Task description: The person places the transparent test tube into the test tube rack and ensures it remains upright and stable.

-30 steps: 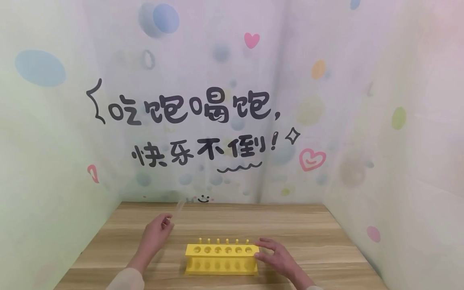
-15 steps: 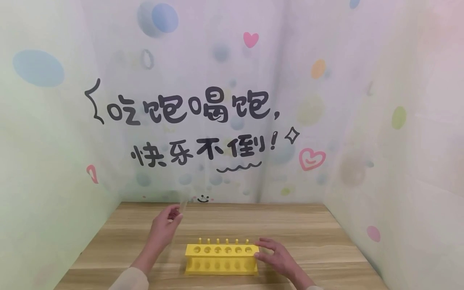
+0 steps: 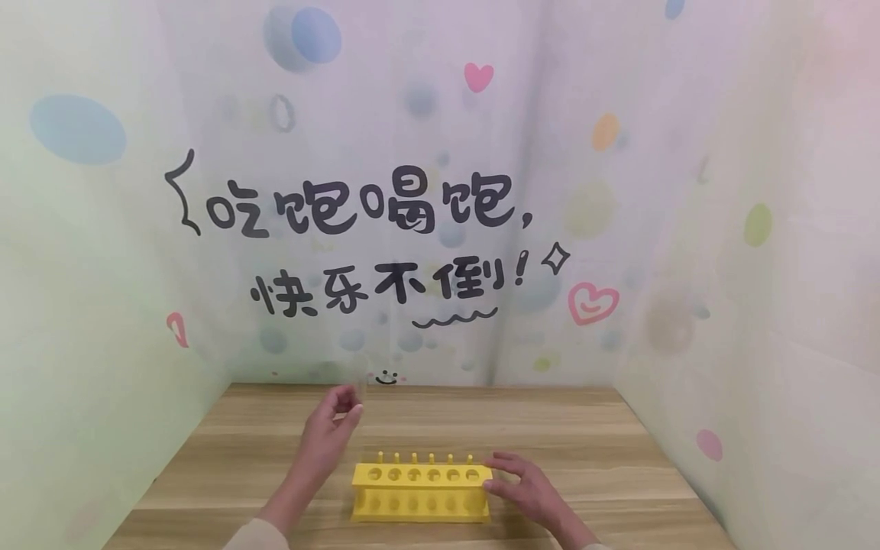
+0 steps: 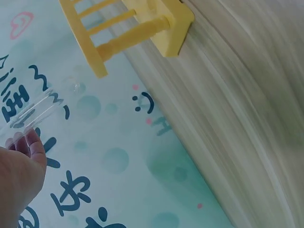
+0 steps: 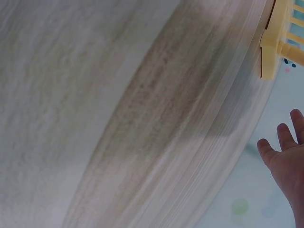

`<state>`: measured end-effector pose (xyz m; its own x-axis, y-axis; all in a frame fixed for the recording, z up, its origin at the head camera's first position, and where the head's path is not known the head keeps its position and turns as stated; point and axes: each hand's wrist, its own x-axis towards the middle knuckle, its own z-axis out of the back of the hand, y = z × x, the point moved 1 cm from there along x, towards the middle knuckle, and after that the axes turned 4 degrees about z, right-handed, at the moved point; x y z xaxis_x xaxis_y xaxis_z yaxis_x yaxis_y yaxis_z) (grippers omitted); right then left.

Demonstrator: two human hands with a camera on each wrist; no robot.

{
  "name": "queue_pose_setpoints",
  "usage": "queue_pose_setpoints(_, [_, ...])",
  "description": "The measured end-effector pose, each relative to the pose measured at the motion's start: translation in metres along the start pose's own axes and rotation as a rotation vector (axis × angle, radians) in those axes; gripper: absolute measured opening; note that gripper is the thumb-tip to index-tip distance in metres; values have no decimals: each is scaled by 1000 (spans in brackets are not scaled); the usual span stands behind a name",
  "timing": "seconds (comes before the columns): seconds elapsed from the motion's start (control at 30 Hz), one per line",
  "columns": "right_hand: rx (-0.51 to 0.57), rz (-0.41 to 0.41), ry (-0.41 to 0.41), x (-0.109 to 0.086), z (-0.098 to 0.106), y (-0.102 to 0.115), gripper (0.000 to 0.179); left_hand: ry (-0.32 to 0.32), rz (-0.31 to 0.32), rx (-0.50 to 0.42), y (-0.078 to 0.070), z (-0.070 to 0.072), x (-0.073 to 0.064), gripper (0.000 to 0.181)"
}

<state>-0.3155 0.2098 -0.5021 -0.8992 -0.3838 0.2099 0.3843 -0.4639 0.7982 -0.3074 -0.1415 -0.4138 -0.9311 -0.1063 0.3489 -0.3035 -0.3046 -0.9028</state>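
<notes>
Over by the counter [image 3: 605,435], the clear tube [image 4: 40,107] is pinched in the curled fingers of the left hand [image 3: 333,429], up behind the left end of the yellow rack [image 3: 423,484]; its far end looks near the rack but apart from it. The right hand [image 3: 524,486] grips the rack's right end, thumb at the front corner, a finger at the back, the other fingers spread loosely. My worry is the tube itself: it's so transparent that its edge nearly vanishes against the backdrop [image 3: 440,137], so a misjudged tip could knock the rack's rim. The hold looks light, and smooth walls could slip or twist if the tip caught on something. A hard push from either of the 2 hands might slide or tip the rack. Along its back edge stand 6 pegs [image 3: 415,458], right between the tube and the 6 round holes [image 3: 414,474], so a low pass from behind could clip them. Below the holes lies a lower shelf [image 3: 421,516] with matching hollows. Behind it all, black lettering [image 3: 404,281] and a small smiling face [image 3: 386,380] decorate the backdrop; I can't tell which end of the tube is closed.
</notes>
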Motion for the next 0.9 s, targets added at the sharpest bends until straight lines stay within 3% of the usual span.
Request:
queue_pose_setpoints(0.37, [21,-14,10,-1,0,1,39,20,-45,-68,3,-14,-12,26])
queue_pose_setpoints(0.9, [4,-22,6,-1,0,3,39,96,11,-28,20,-20,-25,25])
